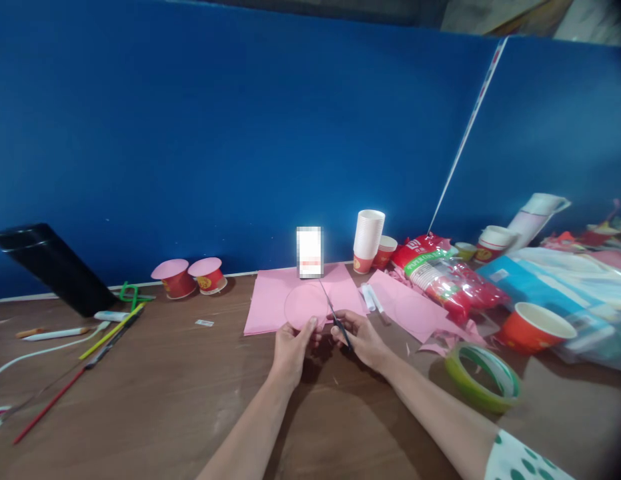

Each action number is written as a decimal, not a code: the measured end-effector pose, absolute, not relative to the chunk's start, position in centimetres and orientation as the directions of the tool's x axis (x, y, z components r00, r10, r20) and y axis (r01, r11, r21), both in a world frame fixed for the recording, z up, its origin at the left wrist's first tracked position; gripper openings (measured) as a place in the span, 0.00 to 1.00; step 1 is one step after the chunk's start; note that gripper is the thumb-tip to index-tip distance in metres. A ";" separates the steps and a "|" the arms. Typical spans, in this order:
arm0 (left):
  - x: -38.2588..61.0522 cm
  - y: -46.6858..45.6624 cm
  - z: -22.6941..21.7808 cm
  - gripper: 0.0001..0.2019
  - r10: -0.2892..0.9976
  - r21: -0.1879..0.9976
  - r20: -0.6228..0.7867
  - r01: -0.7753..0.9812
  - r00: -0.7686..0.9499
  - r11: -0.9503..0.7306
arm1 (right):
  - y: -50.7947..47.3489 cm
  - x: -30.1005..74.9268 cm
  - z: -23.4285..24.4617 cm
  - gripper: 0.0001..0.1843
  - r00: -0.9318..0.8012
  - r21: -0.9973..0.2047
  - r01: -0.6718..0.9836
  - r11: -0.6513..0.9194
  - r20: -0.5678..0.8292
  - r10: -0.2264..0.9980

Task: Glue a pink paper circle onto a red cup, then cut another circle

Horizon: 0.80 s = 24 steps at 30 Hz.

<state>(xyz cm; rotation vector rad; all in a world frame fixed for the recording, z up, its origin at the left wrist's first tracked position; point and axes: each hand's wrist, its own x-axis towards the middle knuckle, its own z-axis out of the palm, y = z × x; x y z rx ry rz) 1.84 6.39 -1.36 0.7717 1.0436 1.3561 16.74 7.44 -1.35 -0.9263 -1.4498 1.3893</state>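
My left hand (296,348) pinches the near edge of a round pink paper disc (306,303) between thumb and fingers. Close beside it, my right hand (363,339) is closed on a pair of scissors (341,327), with the blades pointing away from me toward the disc's right edge. Whether the blades are apart is too small to tell. Behind and below the disc lie pink paper sheets (264,300) on the brown table. A bright, blurred-out upright rectangle (310,252) stands at the back of the sheets.
Two red cups with pink discs on top (174,279) stand left by the blue wall (240,133). A black flask (53,270) leans further left. To the right are stacked paper cups (369,240), a red bag of cups (435,267), a tape roll (483,378) and an orange cup (535,329).
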 end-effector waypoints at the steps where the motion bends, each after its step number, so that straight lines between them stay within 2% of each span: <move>1: 1.8 6.4 -1.4 0.14 0.985 0.914 -0.146 -0.394 -0.086 0.101 | 7.4 16.7 -1.4 0.20 -0.316 -0.994 -0.069 0.086 0.104 0.943; 14: 1.8 6.4 -1.4 0.15 0.988 0.916 -0.123 -0.394 -0.094 0.077 | 7.4 16.8 -1.4 0.20 -0.337 -0.990 -0.132 0.043 0.085 0.938; 24: 1.8 6.2 -1.3 0.15 0.989 0.924 -0.129 -0.370 -0.078 0.091 | 7.3 16.8 -1.1 0.19 -0.344 -0.988 -0.136 0.067 0.111 0.932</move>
